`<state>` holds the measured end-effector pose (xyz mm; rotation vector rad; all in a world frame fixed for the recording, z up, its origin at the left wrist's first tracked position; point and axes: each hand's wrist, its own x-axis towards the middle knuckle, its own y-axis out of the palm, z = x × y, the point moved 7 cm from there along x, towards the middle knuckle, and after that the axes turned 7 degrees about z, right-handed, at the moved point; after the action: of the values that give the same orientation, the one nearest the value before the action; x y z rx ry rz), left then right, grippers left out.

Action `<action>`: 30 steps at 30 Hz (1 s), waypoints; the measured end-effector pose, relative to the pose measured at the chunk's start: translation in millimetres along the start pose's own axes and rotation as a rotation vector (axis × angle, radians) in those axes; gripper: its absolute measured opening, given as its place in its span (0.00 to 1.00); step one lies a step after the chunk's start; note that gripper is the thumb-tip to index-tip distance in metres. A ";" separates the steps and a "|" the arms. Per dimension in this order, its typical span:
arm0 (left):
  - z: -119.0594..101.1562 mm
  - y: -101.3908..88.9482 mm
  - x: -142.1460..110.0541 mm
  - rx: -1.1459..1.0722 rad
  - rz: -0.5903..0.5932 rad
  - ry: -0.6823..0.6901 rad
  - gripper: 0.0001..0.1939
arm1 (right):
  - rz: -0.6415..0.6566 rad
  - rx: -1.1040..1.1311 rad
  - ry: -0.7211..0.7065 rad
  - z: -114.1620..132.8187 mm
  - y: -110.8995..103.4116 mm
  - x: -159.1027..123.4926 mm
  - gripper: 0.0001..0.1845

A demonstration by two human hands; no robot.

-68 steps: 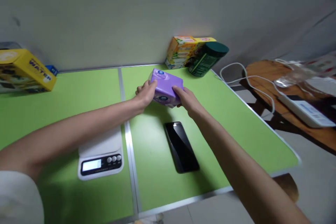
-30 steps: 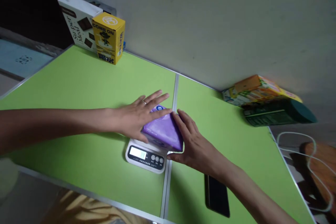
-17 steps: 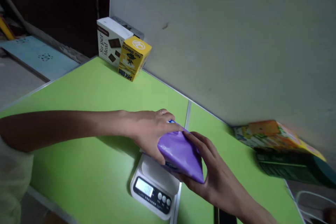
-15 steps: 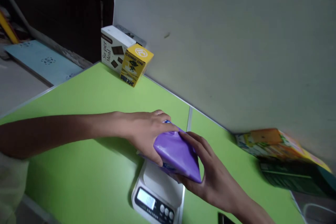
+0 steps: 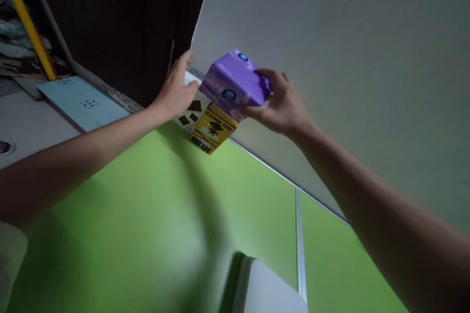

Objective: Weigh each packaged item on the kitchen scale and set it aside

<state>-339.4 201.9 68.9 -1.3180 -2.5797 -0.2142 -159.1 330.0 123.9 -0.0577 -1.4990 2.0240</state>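
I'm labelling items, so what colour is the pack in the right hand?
Purple pack, clearest in the head view.

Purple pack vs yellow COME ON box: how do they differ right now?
- Support: the purple pack is up in the right hand; the yellow box stands on the green table.
- Visibility: the purple pack is in front, while the yellow box is partly hidden behind it.
- Print: the purple pack has round blue logos; the yellow box has dark lettering and a figure.
Shared: both are boxy and printed.
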 end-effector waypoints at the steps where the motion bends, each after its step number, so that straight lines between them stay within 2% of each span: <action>1: 11.6 -7.3 12.0 0.040 -0.031 0.002 0.32 | -0.022 -0.002 -0.025 -5.4 5.9 21.8 0.45; 4: 40.6 -16.1 38.1 0.236 -0.036 0.078 0.34 | -0.064 0.017 -0.132 -24.1 28.2 77.2 0.38; 8: 59.3 2.6 50.6 0.530 0.067 0.272 0.40 | -0.047 -0.042 -0.202 -44.4 61.3 121.4 0.36; 10: 67.1 15.5 53.3 0.642 0.115 0.308 0.40 | -0.017 -0.095 -0.212 -46.8 75.6 131.1 0.36; 13: 77.3 25.1 58.0 0.711 0.123 0.293 0.39 | 0.006 -0.132 -0.209 -45.3 89.0 136.3 0.36; 16: 80.1 26.1 60.0 0.725 0.117 0.263 0.41 | 0.012 -0.135 -0.195 -42.9 92.6 135.3 0.37; 18: 75.5 24.8 56.6 0.744 0.108 0.231 0.42 | -0.006 -0.127 -0.203 -37.7 87.4 127.8 0.38; 21: 56.5 27.6 37.0 0.810 0.102 0.216 0.40 | -0.067 -0.103 -0.210 -21.1 67.6 93.8 0.35; 23: 38.9 39.4 12.3 0.877 0.162 0.253 0.37 | -0.079 -0.084 -0.210 -5.2 52.3 50.6 0.28; 25: 20.8 59.8 -19.9 0.937 0.289 0.321 0.32 | -0.015 -0.053 -0.233 12.3 41.1 -6.9 0.20; 27: 2.1 85.0 -56.4 0.960 0.446 0.405 0.27 | 0.127 0.003 -0.265 28.6 34.9 -72.4 0.11; 30: -23.1 128.1 -111.8 0.923 0.744 0.468 0.19 | 0.298 0.088 -0.221 46.3 22.3 -166.4 0.10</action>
<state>-168.9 184.2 63.4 -1.4504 -1.3449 0.6358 -51.5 204.7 68.6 -0.0235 -1.6109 2.3975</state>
